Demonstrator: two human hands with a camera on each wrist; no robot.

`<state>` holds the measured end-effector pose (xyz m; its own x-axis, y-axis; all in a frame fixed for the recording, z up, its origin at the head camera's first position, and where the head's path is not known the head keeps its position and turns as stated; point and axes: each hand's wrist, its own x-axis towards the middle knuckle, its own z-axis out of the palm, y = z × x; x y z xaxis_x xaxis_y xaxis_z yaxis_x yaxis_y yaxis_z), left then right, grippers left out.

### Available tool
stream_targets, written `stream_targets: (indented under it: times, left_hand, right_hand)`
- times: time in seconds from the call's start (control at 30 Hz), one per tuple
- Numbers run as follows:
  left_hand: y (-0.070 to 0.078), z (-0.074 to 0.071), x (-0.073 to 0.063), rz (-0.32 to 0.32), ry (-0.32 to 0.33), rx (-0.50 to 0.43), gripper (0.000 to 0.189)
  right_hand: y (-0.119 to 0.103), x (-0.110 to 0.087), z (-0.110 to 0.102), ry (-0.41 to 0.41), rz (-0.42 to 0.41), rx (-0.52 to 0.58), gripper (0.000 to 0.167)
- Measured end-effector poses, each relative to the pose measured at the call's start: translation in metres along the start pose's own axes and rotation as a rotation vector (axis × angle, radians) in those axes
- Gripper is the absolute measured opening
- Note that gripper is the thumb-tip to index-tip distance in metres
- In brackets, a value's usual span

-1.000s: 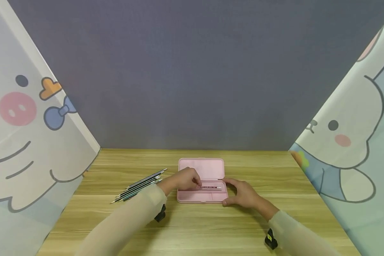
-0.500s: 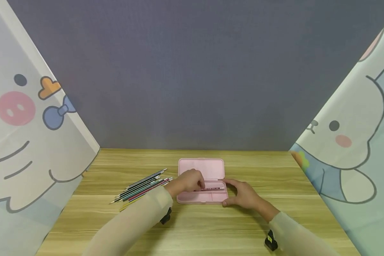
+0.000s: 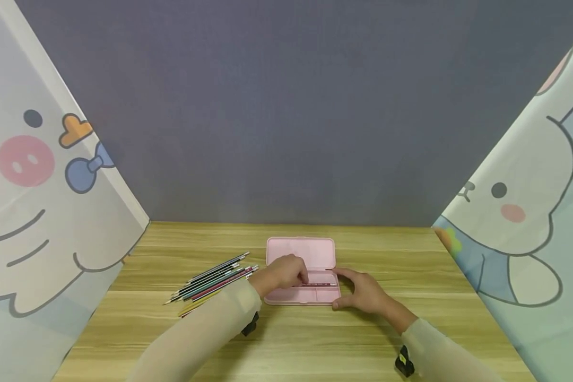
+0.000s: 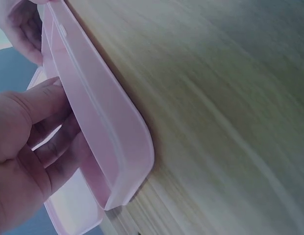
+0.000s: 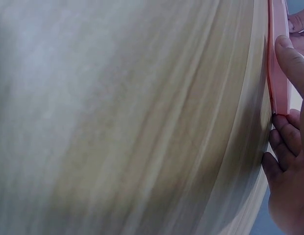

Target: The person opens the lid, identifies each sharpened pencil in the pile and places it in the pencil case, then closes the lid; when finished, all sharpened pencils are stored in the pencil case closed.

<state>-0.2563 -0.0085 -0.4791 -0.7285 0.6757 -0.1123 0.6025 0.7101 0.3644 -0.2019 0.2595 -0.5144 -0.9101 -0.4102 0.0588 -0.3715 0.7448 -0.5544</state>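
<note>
A pink pencil case point(image 3: 279, 297) lies with its lid point(image 3: 310, 252) laid back on the wooden table. My left hand point(image 3: 286, 271) reaches into the long back compartment and pinches a dark red pencil point(image 3: 321, 285), whose white end points right, close to the divider. In the left wrist view the fingers of that hand point(image 4: 59, 142) dip inside the case wall; the pencil is hidden there. My right hand point(image 3: 365, 291) holds the case's right end between thumb and fingers, as the right wrist view also shows along the pink case wall point(image 5: 279, 73).
Several pencils point(image 3: 210, 281), dark, green, red and yellow, lie in a slanted bunch left of the case, partly under my left sleeve point(image 3: 205, 329). A grey panel point(image 3: 286, 116) rises behind the table point(image 3: 315, 345), with cartoon-printed panels at both sides.
My left hand has shifted right and slightly toward me, and the pencil has moved with it toward the divider. Its forearm uncovers more loose pencils. My right hand stays in place.
</note>
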Motion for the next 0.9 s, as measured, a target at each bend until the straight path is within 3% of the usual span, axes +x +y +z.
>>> stream_targets:
  times: [0.17,0.3,0.43,0.57,0.7,0.9]
  left_hand:
    - [-0.002,0.0,-0.004,0.0,0.015,-0.004,0.014]
    - [-0.01,-0.005,-0.012,0.026,0.061,-0.129,0.018]
    - [-0.027,-0.013,-0.021,0.046,0.116,-0.365,0.023]
    - [-0.045,-0.029,-0.035,0.034,0.131,-0.521,0.028]
    - [-0.067,-0.044,-0.054,0.049,0.129,-0.583,0.032]
    - [-0.108,-0.057,-0.085,0.068,0.131,-0.596,0.035]
  right_hand:
    - [-0.001,0.0,0.002,-0.002,0.009,0.004,0.096]
    - [-0.001,-0.001,0.002,-0.001,0.013,0.003,0.096]
    - [-0.001,-0.001,0.001,0.003,0.012,-0.003,0.096]
    - [-0.001,-0.002,0.0,0.005,0.013,-0.005,0.097]
    - [0.0,-0.001,0.0,0.008,0.015,-0.006,0.096]
    - [0.002,0.0,0.001,0.007,0.016,-0.007,0.097]
